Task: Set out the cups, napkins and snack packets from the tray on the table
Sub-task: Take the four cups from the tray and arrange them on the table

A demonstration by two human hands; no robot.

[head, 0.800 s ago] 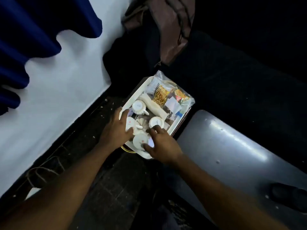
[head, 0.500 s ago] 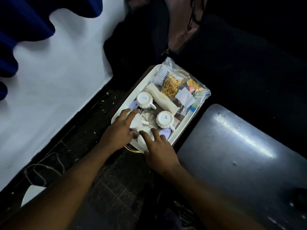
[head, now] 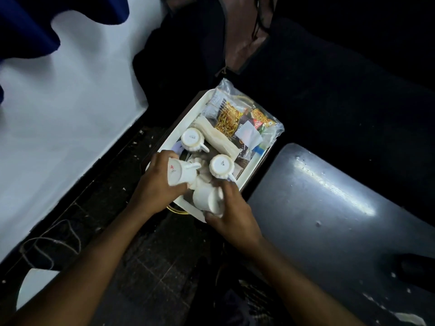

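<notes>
A white tray (head: 188,116) sits low in front of me. My left hand (head: 155,187) grips a white cup (head: 180,171), tilted on its side above the tray's near end. A second white cup (head: 207,200) is held the same way by my right hand (head: 231,215) at the tray's near edge. Two more white cups stand upside down on the tray, one at the left (head: 193,140) and one in the middle (head: 221,165). Folded napkins (head: 217,135) lie across the tray. A clear bag of snack packets (head: 244,116) fills its far end.
A grey table top (head: 341,220) lies to the right of the tray. A white wall (head: 58,118) runs along the left, with blue cloth (head: 26,27) hanging at the top left. Dark bags (head: 235,31) lie behind the tray. The floor below is dark, with a loose cord (head: 47,245).
Both hands have closed round a cup each and tipped them up off the tray. The view has shifted slightly, so the tray sits a little further right.
</notes>
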